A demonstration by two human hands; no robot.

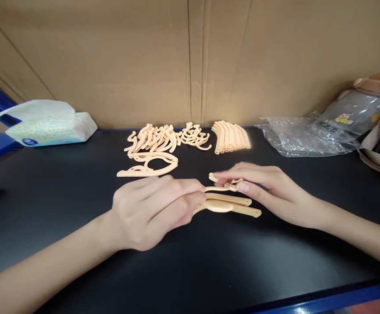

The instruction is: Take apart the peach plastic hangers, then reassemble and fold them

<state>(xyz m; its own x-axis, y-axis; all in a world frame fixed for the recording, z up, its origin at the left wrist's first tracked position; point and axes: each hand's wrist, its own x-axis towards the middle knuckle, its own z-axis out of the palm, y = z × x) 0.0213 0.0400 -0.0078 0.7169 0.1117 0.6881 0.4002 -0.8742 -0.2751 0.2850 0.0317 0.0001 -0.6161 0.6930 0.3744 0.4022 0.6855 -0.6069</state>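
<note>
Over the dark surface point(190, 279), left hand point(159, 209): fingers pressed together, pinching the near ends of two long beige bars point(242, 209); the thumb is mostly hidden from me.
Beige bars: side by side at the middle, pointing right, an oval piece point(220, 206) overlapping them.
Right hand point(271, 187): thumb and fingers curled about a small beige piece point(232, 186) just beyond the bars; the fingertips blur, so I cannot tell whether this grip pinches or only touches.
Step in hand: I judge it to be lining up the small piece with the bars.
Next move: seems to call for a firm left grip and a sure right pinch.
Behind the hands: a jointed beige frame point(144, 173), a curved-piece heap point(155, 138), a hook heap point(194, 138) and a neat row of arms point(231, 136).
Edges: tissue pack point(55, 126) left; clear plastic bag point(288, 139) and bottle point(350, 109) right.
</note>
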